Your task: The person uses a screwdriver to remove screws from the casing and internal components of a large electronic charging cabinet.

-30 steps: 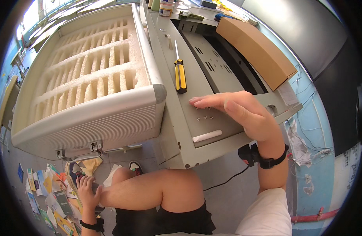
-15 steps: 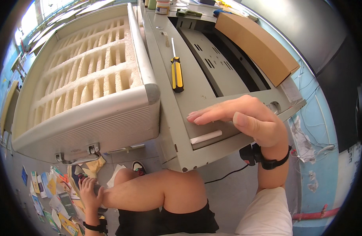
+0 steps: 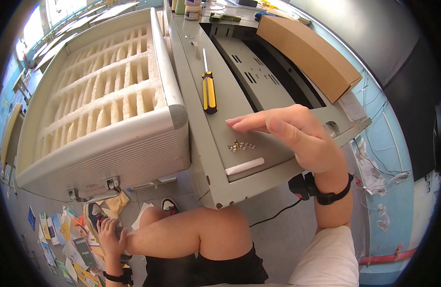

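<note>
My right hand (image 3: pixel 297 136) hovers palm down over the grey metal desk top (image 3: pixel 220 131), fingers stretched out and nothing in it. Just below its fingertips lies a small heap of screws (image 3: pixel 242 147), silver with one brass-coloured piece among them. A short white stick, like chalk (image 3: pixel 244 166), rests nearer the desk's front edge. Beyond the hand, to the left, a yellow and black screwdriver (image 3: pixel 209 93) points away from me. Low on the left, my left hand (image 3: pixel 110 237) lies with spread fingers on my crossed leg by the ankle, next to the shoe.
A silver case (image 3: pixel 105 143) with slotted foam stands open at the left. An opening in the desk (image 3: pixel 259 71) shows a slotted metal panel, with a brown cardboard box (image 3: pixel 311 52) along its right. Jars (image 3: pixel 192 10) stand at the back. Books and papers (image 3: pixel 69 239) litter the floor.
My right hand has lifted and shifted slightly away from me, uncovering the screws on the desk. The left hand stays on the leg. The view has shifted a little.
</note>
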Available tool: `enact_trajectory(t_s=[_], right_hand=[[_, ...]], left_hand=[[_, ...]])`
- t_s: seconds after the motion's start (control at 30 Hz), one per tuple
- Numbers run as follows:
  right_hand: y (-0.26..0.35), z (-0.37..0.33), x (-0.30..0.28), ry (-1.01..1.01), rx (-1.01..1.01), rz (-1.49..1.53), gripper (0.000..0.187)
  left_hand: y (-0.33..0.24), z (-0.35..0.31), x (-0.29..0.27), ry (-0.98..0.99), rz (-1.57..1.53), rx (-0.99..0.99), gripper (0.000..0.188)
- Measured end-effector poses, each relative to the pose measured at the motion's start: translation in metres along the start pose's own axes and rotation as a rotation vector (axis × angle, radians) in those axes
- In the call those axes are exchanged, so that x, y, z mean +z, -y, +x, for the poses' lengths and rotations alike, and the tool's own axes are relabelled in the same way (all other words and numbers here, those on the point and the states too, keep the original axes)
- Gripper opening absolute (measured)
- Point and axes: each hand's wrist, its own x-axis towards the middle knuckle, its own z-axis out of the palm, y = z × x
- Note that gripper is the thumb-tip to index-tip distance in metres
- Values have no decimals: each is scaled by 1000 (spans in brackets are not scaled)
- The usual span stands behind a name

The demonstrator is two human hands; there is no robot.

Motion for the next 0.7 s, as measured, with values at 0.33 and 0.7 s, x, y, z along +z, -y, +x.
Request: enact_trajectory(t_s=[0.33,0.7], right_hand=[[0,11,13,-369,-239,-535,26],[-23,-41,26,-558,-685,-837,13]], left_hand=[[19,-18,-5,-98,26,-45,21],[20,-163,22,-277,3,-477,69]])
